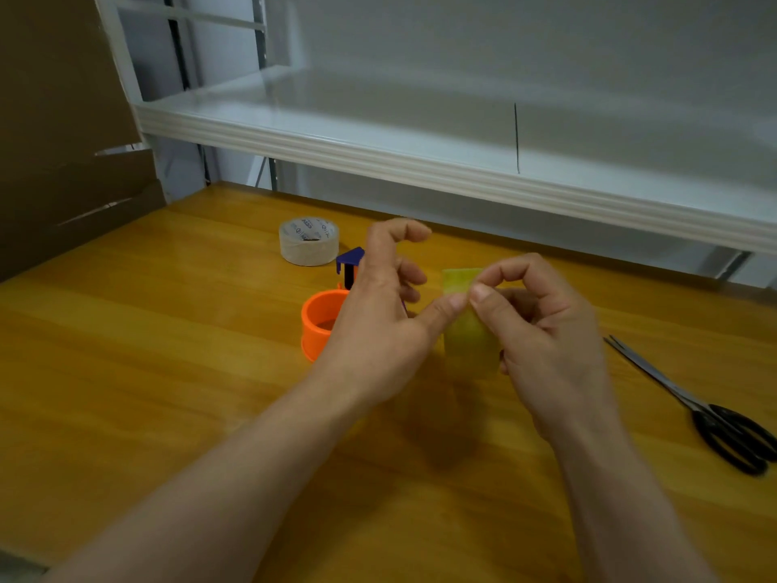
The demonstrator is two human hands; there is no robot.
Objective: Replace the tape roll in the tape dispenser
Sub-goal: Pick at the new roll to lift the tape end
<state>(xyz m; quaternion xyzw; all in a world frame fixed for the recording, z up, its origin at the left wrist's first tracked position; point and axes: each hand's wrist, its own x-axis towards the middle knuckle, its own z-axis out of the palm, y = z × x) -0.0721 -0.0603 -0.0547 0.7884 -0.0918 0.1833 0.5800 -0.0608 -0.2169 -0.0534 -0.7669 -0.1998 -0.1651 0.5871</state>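
Table: a wooden table top [126, 372] with a warm yellow-orange grain fills the near part of the view; both bare forearms come in from the bottom edge.
Right hand: the right hand [546, 330] is above the table, the thumb and forefinger are pinched on a yellowish, half-transparent strip of tape [471, 342].
Strip of tape: it hangs between the two hands, a little blurred; the upper end is folded or curled at the fingertips.
Left hand: the left hand [378, 326] touches the same strip with the thumb tip, just against the right thumb; the other fingers are spread and bent, and they hold nothing.
Scissors: black-handled metal scissors [714, 414] lie flat at the right, well apart from the hands, blades pointing away.
Dispenser: the orange round plastic tape dispenser with a dark blue part [321, 321] stands on the table just behind the left hand and is partly hidden by it; its round cavity looks empty.
Tape roll: a clear roll of packing tape with a printed core [309, 241] lies flat on the table, beyond the dispenser and near it.
Far side: a white shelf edge [420, 162] runs across, and brown cardboard [63, 140] stands at the left.
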